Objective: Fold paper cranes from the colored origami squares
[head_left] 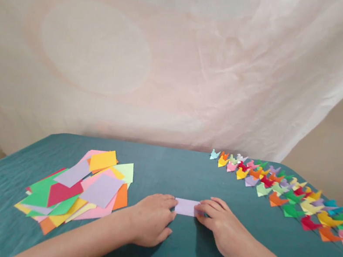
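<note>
A lilac piece of paper (pixel 186 207), a small wide rectangle that looks folded, lies flat on the teal cloth in front of me. At its left end my left hand (pixel 153 219) presses with bent fingertips, the thumb set lower and apart on the cloth. Over the right end, the fingers of my right hand (pixel 219 225) are closed, with the thumb tucked mostly out of sight below them. Both short ends of the paper are covered by my fingers.
To the left, loose coloured paper sheets (pixel 101 190) overlap in a spread pile. Several rows of small folded paper birds (pixel 263 190) stand along the right side. Teal cloth (pixel 164 167) covers the table, and a pale hanging sheet (pixel 183 60) closes off its back.
</note>
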`<state>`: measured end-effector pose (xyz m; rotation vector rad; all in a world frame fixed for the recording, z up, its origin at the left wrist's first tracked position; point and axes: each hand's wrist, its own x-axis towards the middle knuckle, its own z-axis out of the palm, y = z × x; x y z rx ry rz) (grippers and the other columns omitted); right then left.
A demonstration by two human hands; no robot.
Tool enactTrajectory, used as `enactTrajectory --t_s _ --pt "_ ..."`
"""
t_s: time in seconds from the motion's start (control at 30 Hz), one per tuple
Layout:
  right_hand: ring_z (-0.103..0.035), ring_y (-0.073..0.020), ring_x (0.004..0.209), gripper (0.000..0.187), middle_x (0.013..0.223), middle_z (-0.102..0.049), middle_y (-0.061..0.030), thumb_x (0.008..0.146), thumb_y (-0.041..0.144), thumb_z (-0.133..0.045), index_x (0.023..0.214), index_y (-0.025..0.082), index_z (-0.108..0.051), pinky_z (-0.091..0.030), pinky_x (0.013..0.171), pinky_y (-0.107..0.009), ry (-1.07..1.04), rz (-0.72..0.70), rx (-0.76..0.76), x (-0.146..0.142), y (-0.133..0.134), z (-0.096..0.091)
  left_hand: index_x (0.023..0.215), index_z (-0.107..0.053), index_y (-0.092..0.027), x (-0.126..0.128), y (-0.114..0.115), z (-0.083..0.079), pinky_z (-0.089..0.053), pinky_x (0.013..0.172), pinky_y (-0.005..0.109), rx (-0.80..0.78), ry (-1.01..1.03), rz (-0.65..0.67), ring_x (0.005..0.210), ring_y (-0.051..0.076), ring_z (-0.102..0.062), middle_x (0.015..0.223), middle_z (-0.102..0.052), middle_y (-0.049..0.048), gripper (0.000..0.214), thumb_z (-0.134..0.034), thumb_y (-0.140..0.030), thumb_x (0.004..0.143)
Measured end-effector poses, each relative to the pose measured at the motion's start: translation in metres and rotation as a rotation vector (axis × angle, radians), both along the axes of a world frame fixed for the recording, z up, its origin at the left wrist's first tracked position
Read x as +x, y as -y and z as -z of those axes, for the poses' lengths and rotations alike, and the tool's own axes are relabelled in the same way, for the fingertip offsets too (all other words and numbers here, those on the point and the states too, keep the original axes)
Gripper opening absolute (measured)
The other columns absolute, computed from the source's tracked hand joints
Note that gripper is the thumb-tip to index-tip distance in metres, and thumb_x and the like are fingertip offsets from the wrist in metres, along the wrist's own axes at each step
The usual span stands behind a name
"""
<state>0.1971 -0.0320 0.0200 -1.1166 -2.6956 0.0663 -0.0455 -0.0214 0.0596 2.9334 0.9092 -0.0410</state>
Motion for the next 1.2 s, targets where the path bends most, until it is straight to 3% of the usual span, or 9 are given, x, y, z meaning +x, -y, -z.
enactTrajectory --t_s 0.27,0.5,0.77,0.87,0.97,1.07,1.2 --pt "-0.052 -0.0208 0.101 0.036 0.108 -0.061 -0.0096 0.081 0.007 -0.046 0.109 0.020 -0.064 -0.034 0.093 -0.039 0.073 0.026 0.076 0.010 0.003 0.001 0.105 -0.061 -0.007 0.005 0.003 0.000 -0.042 0.095 0.041 0.000 -0.045 -0.021 0.110 0.031 -0.053 0.120 -0.056 0.0191 0.035 -0.053 -0.030 0.080" --pt "-0.054 -0.0202 0.099 0.038 0.107 -0.062 -0.0081 0.077 0.003 -0.048 0.104 0.022 -0.066 -0.038 0.087 -0.035 0.110 0.075 0.019 0.012 0.002 0.000 0.092 -0.065 -0.009 0.010 0.003 -0.002 -0.046 0.086 0.040 0.048 -0.053 -0.012 0.094 0.029 -0.059 0.098 -0.064 0.0172 0.030 -0.051 -0.034 0.083" --pt "-0.054 -0.0192 0.099 0.040 0.109 -0.061 -0.0064 0.080 0.002 -0.043 0.106 0.023 -0.065 -0.038 0.089 -0.035 0.053 0.075 -0.002 0.011 0.005 -0.006 0.077 -0.067 -0.012 0.008 -0.007 -0.001 -0.047 0.079 0.037 0.063 -0.034 -0.009 0.083 0.026 -0.061 0.081 -0.066 0.0124 0.034 -0.047 -0.037 0.086" --pt "-0.055 -0.0196 0.096 0.032 0.106 -0.062 -0.0072 0.084 0.007 -0.042 0.104 0.021 -0.064 -0.040 0.089 -0.037 -0.028 0.104 0.014 0.008 0.002 -0.006 0.076 -0.065 -0.013 0.008 -0.014 0.005 -0.046 0.075 0.034 0.058 0.032 -0.035 0.077 0.023 -0.060 0.077 -0.064 0.0098 0.038 -0.043 -0.041 0.089" --pt "-0.054 -0.0210 0.099 0.027 0.110 -0.060 -0.0096 0.088 0.019 -0.045 0.111 0.018 -0.059 -0.042 0.089 -0.039 -0.150 0.177 0.004 0.007 -0.004 0.002 0.078 -0.062 -0.015 0.008 -0.021 0.015 -0.044 0.071 0.031 0.060 0.117 -0.102 0.078 0.020 -0.057 0.079 -0.061 0.0070 0.033 -0.046 -0.042 0.088" --pt "-0.051 -0.0230 0.108 0.044 0.119 -0.055 -0.0125 0.086 0.027 -0.050 0.128 0.017 -0.044 -0.043 0.091 -0.041 -0.261 0.210 -0.029 0.007 -0.010 0.017 0.080 -0.059 -0.017 0.007 -0.025 0.025 -0.043 0.071 0.028 0.012 0.231 -0.137 0.082 0.018 -0.054 0.085 -0.058 0.0045 0.026 -0.053 -0.042 0.085" --pt "-0.050 -0.0247 0.110 0.048 0.119 -0.055 -0.0122 0.083 0.030 -0.053 0.129 0.019 -0.043 -0.042 0.093 -0.044 -0.388 0.231 -0.075 0.007 -0.012 0.032 0.082 -0.057 -0.018 0.007 -0.026 0.037 -0.043 0.076 0.028 -0.011 0.347 -0.146 0.086 0.018 -0.053 0.090 -0.057 0.0037 0.021 -0.056 -0.039 0.084"
